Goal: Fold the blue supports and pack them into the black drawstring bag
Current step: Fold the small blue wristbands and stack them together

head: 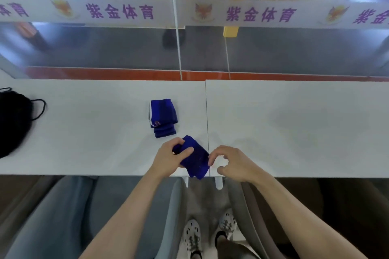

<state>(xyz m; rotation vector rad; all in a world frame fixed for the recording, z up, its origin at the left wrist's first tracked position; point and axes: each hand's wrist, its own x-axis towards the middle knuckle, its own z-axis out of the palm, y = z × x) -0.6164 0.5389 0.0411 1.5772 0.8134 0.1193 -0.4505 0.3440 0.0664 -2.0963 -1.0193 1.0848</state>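
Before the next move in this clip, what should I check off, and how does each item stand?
1. Left hand grips the near blue support: ok.
2. Right hand holds it too: cannot tell; fingertips at its right edge.
3. Far blue support folded on the table: ok.
4. Black drawstring bag in view, far left: ok.
5. Bag mouth open: cannot tell.
6. Near support fully on table: not ok; a corner overhangs.
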